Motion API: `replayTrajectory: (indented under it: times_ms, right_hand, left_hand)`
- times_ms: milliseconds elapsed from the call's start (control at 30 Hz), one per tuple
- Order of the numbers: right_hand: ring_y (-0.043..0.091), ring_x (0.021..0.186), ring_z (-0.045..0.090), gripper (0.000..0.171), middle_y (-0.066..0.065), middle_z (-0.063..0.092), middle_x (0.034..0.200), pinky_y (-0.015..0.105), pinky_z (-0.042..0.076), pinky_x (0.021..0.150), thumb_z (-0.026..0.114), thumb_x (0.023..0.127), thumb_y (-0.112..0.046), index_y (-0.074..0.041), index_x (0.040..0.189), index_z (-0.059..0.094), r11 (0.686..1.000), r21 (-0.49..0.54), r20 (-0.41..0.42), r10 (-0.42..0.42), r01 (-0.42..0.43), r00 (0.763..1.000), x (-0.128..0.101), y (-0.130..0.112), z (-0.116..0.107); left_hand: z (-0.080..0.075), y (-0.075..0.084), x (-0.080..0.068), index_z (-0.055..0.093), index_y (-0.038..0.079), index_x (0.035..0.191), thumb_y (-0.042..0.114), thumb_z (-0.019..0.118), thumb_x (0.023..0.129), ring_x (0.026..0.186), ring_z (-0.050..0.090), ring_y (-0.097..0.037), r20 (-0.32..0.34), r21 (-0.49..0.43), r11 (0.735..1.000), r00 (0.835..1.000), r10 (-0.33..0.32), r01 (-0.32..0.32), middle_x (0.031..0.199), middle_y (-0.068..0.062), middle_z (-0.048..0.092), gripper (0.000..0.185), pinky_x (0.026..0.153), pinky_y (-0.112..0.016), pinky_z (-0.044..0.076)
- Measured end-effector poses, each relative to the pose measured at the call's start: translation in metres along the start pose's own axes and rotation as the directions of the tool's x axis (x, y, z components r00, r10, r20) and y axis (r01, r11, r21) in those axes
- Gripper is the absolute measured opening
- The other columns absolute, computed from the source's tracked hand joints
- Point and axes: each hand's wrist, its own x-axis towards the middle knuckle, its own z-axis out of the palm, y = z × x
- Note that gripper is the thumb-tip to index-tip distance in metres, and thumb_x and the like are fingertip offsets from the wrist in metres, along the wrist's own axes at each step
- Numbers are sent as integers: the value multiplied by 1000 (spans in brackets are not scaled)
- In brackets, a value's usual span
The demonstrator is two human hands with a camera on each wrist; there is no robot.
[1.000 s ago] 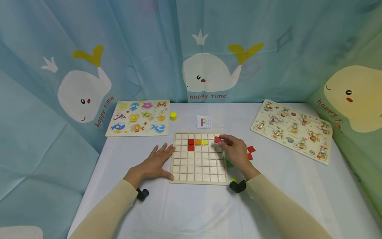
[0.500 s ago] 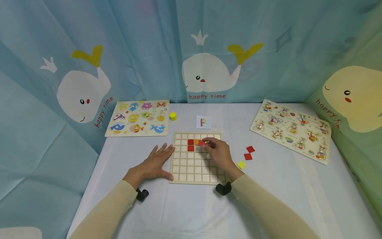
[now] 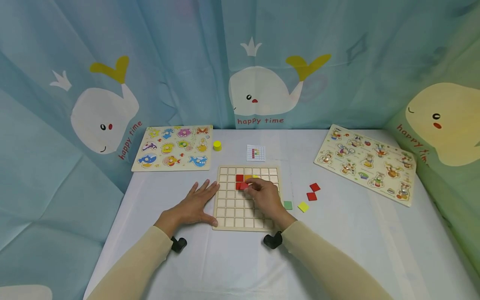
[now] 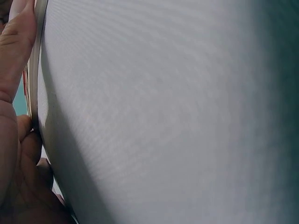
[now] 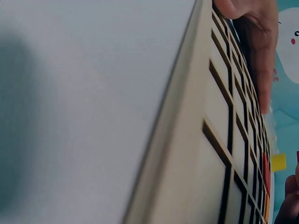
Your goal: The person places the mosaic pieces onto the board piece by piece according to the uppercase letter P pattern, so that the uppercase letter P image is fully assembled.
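A wooden grid board [image 3: 228, 208] lies on the white table. Its upper rows hold two red tiles [image 3: 239, 178], an orange tile [image 3: 248, 178] and a yellow tile [image 3: 256, 177], partly hidden by my fingers. My right hand [image 3: 250, 186] reaches over the board and pinches a red tile [image 3: 244, 186] just right of the lower red one. My left hand [image 3: 195, 204] lies flat on the cloth, its fingers [image 5: 252, 46] against the board's left edge [image 4: 35, 70]. The right wrist view looks along the board [image 5: 224, 140] from low down.
Right of the board lie two loose red tiles [image 3: 313, 191], a yellow tile [image 3: 303, 206] and a green tile [image 3: 287, 205]. A small pattern card [image 3: 256, 153] and a yellow peg [image 3: 217, 145] sit behind it. Animal puzzles lie at back left [image 3: 173, 148] and back right [image 3: 367, 163].
My right hand carried the red tile leftward from the board's upper right corner to beside the placed red tiles. The green and yellow loose tiles came into view. The left hand stayed.
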Motion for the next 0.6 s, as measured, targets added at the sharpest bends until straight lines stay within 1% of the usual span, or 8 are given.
replayTrajectory:
  times_ms: [133, 233, 367, 600]
  right_hand:
    - [16, 81, 65, 23, 5, 77, 92, 24, 50, 67, 76, 94, -5, -12, 116, 79, 1000, -17, 16, -9, 9, 1000, -1, -1, 3]
    - [17, 83, 65, 24, 5, 77, 93, 26, 51, 70, 76, 94, -5, -11, 116, 80, 998, -54, 36, -19, 21, 999, -2, -2, 4]
    - [17, 83, 64, 23, 3, 76, 94, 28, 52, 72, 77, 94, -7, -12, 117, 80, 994, -109, 64, -27, 34, 998, -2, -3, 6]
    - [17, 85, 61, 25, 1, 73, 94, 31, 53, 77, 80, 93, -11, -11, 117, 79, 982, -176, 86, -50, 64, 995, -2, 0, 11]
  left_hand:
    - [0, 0, 0, 18, 17, 171, 62, 89, 73, 166, 0, -26, -4, -2, 1000, 1000, 4, -4, 178, -2, 13, 129, 134, -52, -7]
    - [0, 0, 0, 18, 17, 171, 62, 89, 73, 166, 0, -26, -3, -5, 1000, 1000, 0, 0, 178, -1, 13, 129, 134, -52, -8]
    - [1, -1, 1, 18, 18, 171, 62, 90, 73, 166, -1, -25, -2, -2, 1000, 1000, -9, 9, 178, 0, 13, 129, 134, -50, -8]
    - [0, 2, -1, 19, 18, 171, 61, 90, 73, 166, 0, -26, -7, -3, 1000, 1000, -8, 8, 178, -1, 13, 129, 134, -51, -7]
